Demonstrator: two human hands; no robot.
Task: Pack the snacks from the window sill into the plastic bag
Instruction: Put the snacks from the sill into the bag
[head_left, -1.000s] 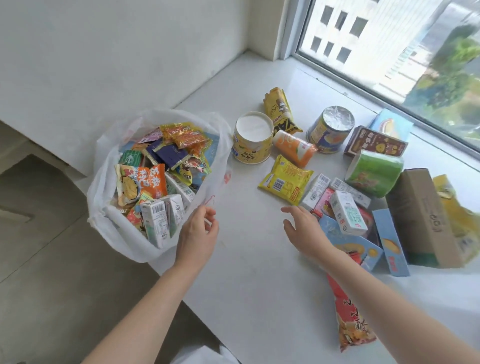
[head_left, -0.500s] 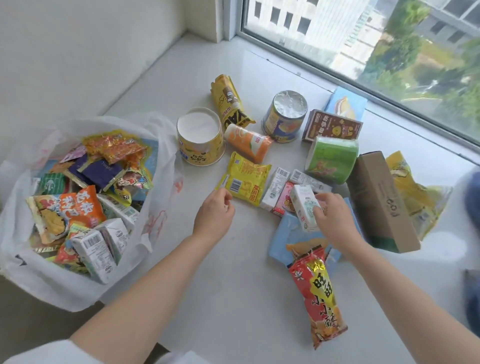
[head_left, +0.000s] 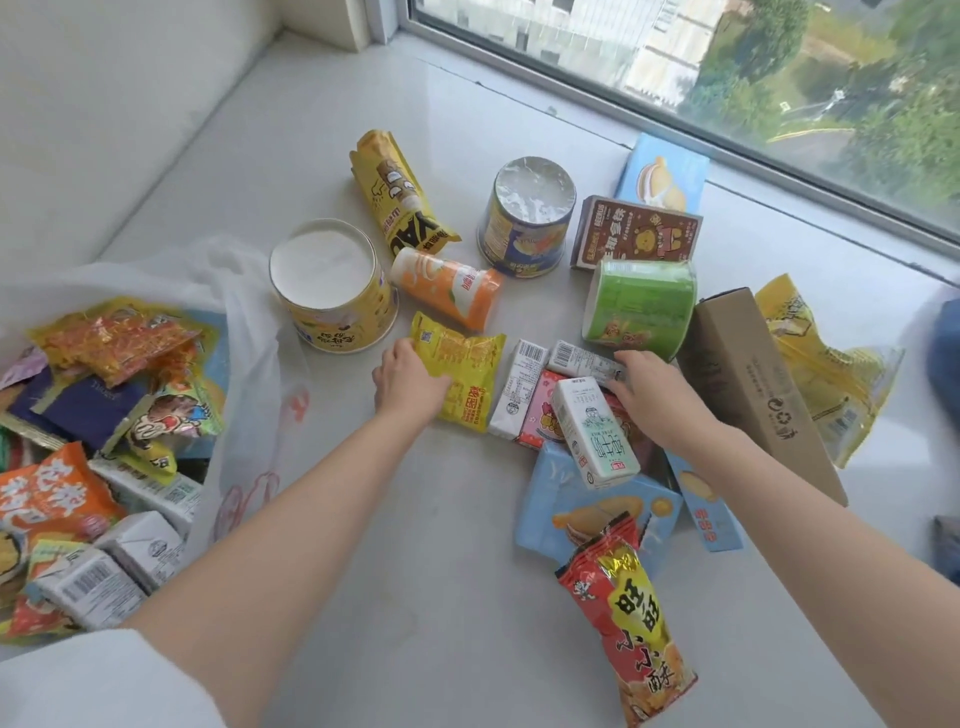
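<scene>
Snacks lie spread over the white window sill (head_left: 415, 545). My left hand (head_left: 408, 382) grips the left edge of a flat yellow snack packet (head_left: 465, 374) in the middle. My right hand (head_left: 649, 392) reaches over a small white milk carton (head_left: 592, 434), its fingers on a narrow white carton (head_left: 584, 359) behind; whether they grip it I cannot tell. The white plastic bag (head_left: 260, 353) hangs open at the left edge, filled with several packets and cartons.
Around the hands stand a yellow paper tub (head_left: 332, 291), a blue foil-lidded tub (head_left: 527, 218), a green roll (head_left: 641, 306), an orange tube (head_left: 447, 293), a brown cardboard box (head_left: 753, 384), blue boxes (head_left: 587, 504) and a red packet (head_left: 631, 623). The window (head_left: 727, 67) runs along the far side.
My left hand left the bag's rim, crossed to the yellow packet and took hold of its edge. My right hand moved from the upright milk carton to the narrow carton behind it.
</scene>
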